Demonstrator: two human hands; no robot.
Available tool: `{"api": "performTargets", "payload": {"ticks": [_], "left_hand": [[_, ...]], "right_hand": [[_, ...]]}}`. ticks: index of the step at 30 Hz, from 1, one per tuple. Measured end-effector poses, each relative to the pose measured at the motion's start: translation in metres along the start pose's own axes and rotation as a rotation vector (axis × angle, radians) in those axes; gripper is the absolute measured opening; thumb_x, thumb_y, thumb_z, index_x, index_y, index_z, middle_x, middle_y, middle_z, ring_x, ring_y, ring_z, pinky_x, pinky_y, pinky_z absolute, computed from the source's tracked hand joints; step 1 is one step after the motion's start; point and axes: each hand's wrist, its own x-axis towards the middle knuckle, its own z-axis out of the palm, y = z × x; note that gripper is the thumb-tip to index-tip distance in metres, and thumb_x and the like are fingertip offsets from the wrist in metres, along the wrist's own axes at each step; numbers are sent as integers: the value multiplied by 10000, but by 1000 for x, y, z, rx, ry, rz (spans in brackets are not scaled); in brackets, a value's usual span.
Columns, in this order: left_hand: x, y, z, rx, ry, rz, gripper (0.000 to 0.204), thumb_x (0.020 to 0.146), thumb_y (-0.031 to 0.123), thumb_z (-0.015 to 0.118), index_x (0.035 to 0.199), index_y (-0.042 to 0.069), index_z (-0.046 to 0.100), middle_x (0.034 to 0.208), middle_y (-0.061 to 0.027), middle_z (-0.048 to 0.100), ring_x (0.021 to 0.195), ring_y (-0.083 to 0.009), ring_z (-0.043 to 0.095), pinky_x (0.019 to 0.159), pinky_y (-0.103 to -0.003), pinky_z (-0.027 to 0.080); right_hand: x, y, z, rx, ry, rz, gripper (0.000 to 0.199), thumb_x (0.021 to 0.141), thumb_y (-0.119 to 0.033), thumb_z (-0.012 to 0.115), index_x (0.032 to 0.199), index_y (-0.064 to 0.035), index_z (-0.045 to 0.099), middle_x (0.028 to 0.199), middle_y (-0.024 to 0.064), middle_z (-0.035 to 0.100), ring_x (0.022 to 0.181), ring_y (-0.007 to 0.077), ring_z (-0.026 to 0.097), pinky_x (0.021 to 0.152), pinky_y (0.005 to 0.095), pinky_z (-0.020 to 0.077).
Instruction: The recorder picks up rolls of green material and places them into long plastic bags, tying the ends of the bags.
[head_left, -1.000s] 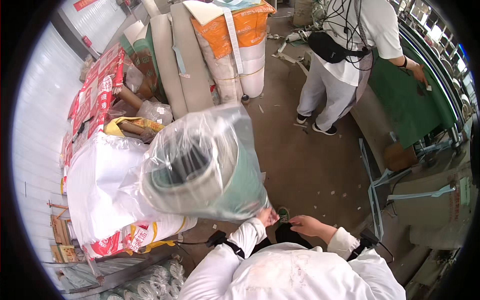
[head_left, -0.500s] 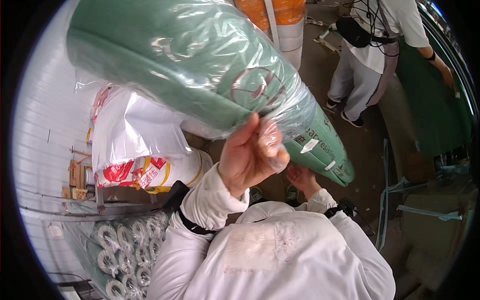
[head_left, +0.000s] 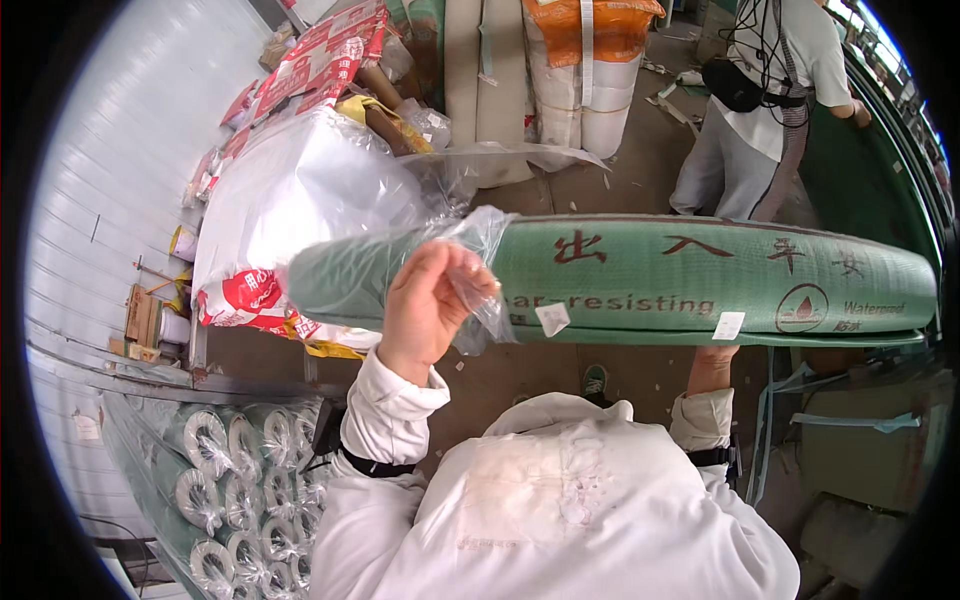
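A rolled green floor mat (head_left: 640,260) lies level across the space in front of me, with dark red lettering and two small white labels on its side. Clear plastic film (head_left: 484,240) covers its left end and bunches up near my left hand. My left hand (head_left: 432,305) is closed, pinching the gathered film between thumb and fingers. Beneath the middle right of the roll is my right hand (head_left: 712,362), bearing it from below; the roll hides its fingers.
Wrapped rolls (head_left: 240,450) with round ends stack at lower left. White and red sacks (head_left: 270,200) lie left. Behind stand an orange-topped white bundle (head_left: 590,90) and a person (head_left: 750,130) at a green sheet (head_left: 850,170). Scraps litter the floor (head_left: 640,150).
The roll has swung from a steep slant to level, its right end rising. Much more of it is bare of film. My left hand has moved left with the film; my right hand has shifted right.
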Motion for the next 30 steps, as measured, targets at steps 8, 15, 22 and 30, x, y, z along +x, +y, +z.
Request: {"api": "performTargets", "payload": {"ticks": [8,15,22,30], "left_hand": [[16,-51,37,345,-287,-242,212,907,207,424,759,56,444,670,-30,470,579,-118,465,514,-244,383],[-4,11,48,177,-100,-69,219,872,193,432,674,110,391,555,22,342,481,-83,339,448,-228,288],[-27,93,106,41,-338,204,307,867,206,430,598,113,315,526,42,279,448,-58,262,430,-219,245],[-64,149,124,1201,189,1406,144,864,58,439,765,-12,518,707,-57,560,617,-120,503,619,-228,412]], "right_hand": [[-44,51,85,-582,-54,155,506,853,-392,452,1253,-87,402,1268,100,427,1158,262,407,973,426,327],[-20,109,159,-1216,413,149,169,799,-1,525,954,31,584,860,50,616,744,107,550,675,244,439],[66,48,271,-1578,-204,-433,93,814,-53,560,851,26,592,702,1,554,619,40,457,564,187,388],[110,10,366,-1330,-371,-440,63,793,-61,604,792,-18,559,645,-29,513,557,45,436,535,187,368]]}}
